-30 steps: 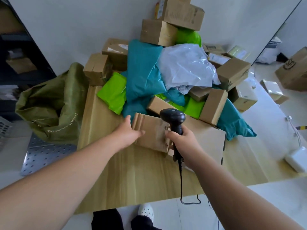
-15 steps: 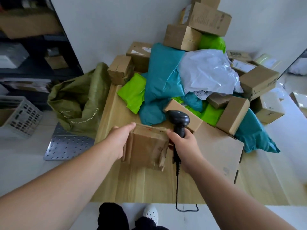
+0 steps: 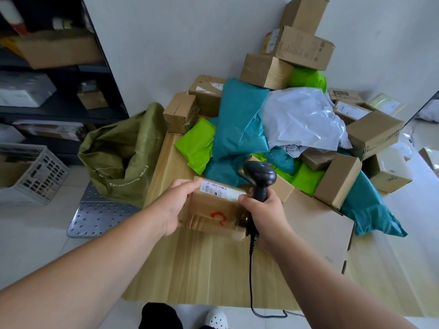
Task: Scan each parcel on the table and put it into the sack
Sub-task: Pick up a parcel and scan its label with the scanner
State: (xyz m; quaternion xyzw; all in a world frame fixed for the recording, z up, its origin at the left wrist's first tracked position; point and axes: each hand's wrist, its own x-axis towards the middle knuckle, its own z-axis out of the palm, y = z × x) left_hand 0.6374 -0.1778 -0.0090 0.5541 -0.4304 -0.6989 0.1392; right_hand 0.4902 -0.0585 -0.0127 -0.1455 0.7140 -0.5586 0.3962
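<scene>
Turned since half a second ago, the parcel [image 3: 213,214] shows its label [image 3: 221,189], above the table [image 3: 202,269]. Left hand [image 3: 175,205] grips its left end; right hand [image 3: 263,210] curls round the scanner [image 3: 261,176] beside it. Aimed this close, the scanner could misread.

Looking like a parcel depot: parcels [image 3: 240,119] piling up on counter [image 3: 202,269], sack [image 3: 114,157] sitting beside it, shelves [image 3: 59,108] holding boxes [image 3: 59,52].

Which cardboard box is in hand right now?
The small box with the red mark: the left hand grips it, white label up, beside the scanner. The others sit untouched in the pile.
</scene>
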